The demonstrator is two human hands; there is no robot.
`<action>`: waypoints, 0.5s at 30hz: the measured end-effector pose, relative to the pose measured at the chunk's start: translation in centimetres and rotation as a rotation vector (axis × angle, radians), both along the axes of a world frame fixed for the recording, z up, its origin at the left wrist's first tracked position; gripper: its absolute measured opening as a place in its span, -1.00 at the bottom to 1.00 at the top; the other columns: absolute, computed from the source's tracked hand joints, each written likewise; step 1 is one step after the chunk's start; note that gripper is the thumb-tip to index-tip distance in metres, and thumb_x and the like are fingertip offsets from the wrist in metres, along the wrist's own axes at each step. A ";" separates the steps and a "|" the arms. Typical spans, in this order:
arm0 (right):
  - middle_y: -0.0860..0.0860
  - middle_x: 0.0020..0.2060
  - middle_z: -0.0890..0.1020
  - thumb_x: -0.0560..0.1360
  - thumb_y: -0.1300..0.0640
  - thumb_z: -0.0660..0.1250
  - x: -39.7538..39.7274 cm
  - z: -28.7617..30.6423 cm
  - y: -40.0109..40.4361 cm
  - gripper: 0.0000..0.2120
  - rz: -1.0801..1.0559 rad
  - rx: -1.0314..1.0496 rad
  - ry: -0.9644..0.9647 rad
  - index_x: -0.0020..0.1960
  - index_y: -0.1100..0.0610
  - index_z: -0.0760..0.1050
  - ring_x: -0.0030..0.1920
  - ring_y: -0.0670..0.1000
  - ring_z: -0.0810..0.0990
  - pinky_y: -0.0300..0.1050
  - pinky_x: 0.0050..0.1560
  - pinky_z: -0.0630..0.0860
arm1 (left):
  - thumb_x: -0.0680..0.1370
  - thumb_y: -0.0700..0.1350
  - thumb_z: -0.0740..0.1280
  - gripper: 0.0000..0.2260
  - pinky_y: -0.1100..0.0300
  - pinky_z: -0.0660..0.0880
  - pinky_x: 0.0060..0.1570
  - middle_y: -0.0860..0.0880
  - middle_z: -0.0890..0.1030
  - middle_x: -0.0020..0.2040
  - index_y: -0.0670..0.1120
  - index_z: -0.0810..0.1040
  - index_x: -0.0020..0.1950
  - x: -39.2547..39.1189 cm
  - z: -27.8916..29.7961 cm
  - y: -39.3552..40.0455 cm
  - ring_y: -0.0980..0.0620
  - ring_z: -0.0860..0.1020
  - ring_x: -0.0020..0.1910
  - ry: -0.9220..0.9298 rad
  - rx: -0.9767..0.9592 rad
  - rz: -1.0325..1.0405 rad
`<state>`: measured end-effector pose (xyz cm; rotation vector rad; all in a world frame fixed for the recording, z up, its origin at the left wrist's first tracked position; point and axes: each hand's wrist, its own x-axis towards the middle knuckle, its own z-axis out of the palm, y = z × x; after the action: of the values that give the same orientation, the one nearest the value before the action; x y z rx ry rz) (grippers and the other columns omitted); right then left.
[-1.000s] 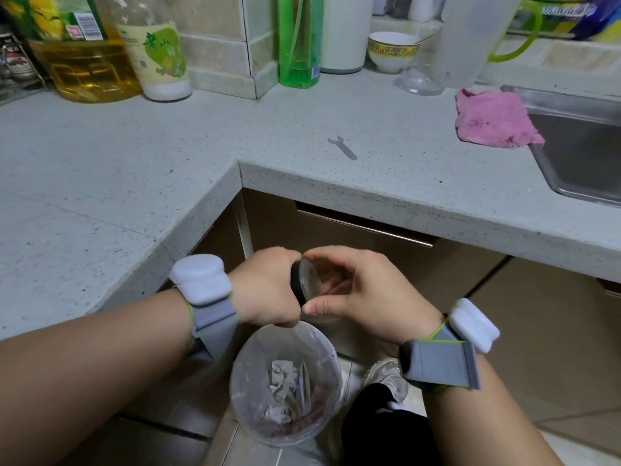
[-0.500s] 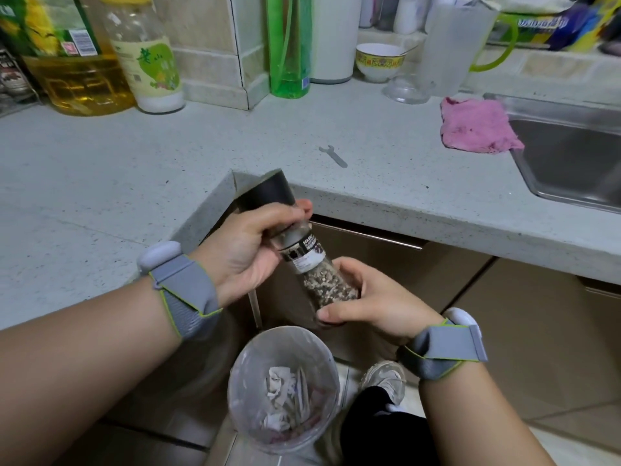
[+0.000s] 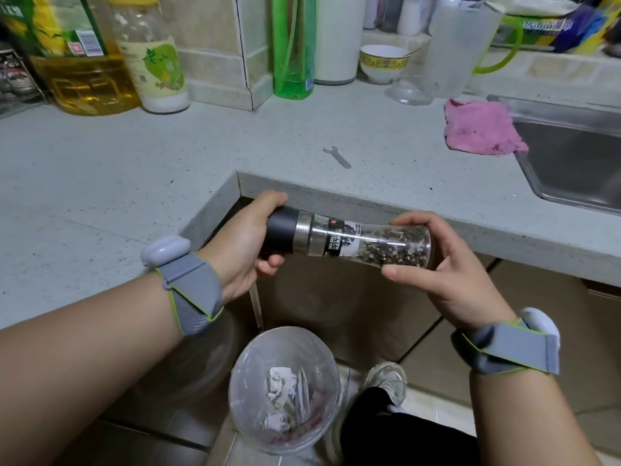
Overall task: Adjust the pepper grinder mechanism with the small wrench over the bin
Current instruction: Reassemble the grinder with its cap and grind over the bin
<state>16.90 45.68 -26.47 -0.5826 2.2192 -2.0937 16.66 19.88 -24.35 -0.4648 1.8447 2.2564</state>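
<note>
A glass pepper grinder (image 3: 349,242) with a black cap lies nearly level in front of the counter's inner corner, above the bin. My left hand (image 3: 247,243) is wrapped around the black cap end. My right hand (image 3: 443,264) cups the glass base, which is full of peppercorns. A small flat metal wrench (image 3: 337,157) lies loose on the counter behind the grinder, touched by neither hand. The clear round bin (image 3: 248,381) stands on the floor below my hands and holds crumpled paper scraps.
Speckled L-shaped counter (image 3: 134,183) with oil bottles (image 3: 80,62) at the back left. A green bottle (image 3: 294,45), a bowl (image 3: 383,63) and a clear pitcher (image 3: 460,45) stand at the back. A pink cloth (image 3: 480,129) lies beside the steel sink (image 3: 571,156). My shoe (image 3: 386,381) is beside the bin.
The grinder has swung from pointing end-on at me, through a steep tilt, to nearly level with the cap at the left. Both hands rose with it. The wrench stayed in place.
</note>
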 end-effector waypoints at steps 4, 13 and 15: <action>0.04 -0.25 0.57 0.19 0.06 0.57 0.0 0.3 0.0 -0.57 -0.019 -0.050 -0.102 0.00 0.08 0.53 -0.42 0.03 0.49 -0.14 -0.51 0.43 | 0.57 0.07 0.22 -0.74 0.41 0.12 -0.67 -0.16 0.46 -0.25 -0.12 0.39 -0.11 0.2 -0.4 0.8 0.05 0.30 -0.64 0.080 0.011 0.033; 0.21 -0.48 0.51 0.30 -0.15 0.42 0.4 0.4 -0.8 -0.62 0.155 -0.356 -0.690 -0.17 0.17 0.48 -0.73 -0.09 0.22 -0.45 -0.65 0.18 | 0.49 0.04 0.12 -0.62 0.13 0.39 -0.30 -0.22 0.52 -0.26 -0.26 0.52 -0.10 2.3 2.1 0.4 -0.12 0.48 -0.26 1.013 -0.825 -0.026; 0.16 -0.43 0.47 0.38 -0.04 0.41 0.5 0.2 -1.3 -0.78 0.144 -0.401 -0.646 -0.16 0.10 0.49 -0.68 -0.09 0.25 -0.42 -0.63 0.16 | 0.51 0.02 0.11 -0.61 0.13 0.39 -0.30 -0.28 0.51 -0.22 -0.29 0.51 -0.10 1.8 1.9 0.4 -0.14 0.47 -0.26 0.921 -0.832 0.003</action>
<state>17.39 44.33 -26.30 -0.0408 1.3895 -2.2343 18.47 20.28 -22.49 0.6147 3.1867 1.6787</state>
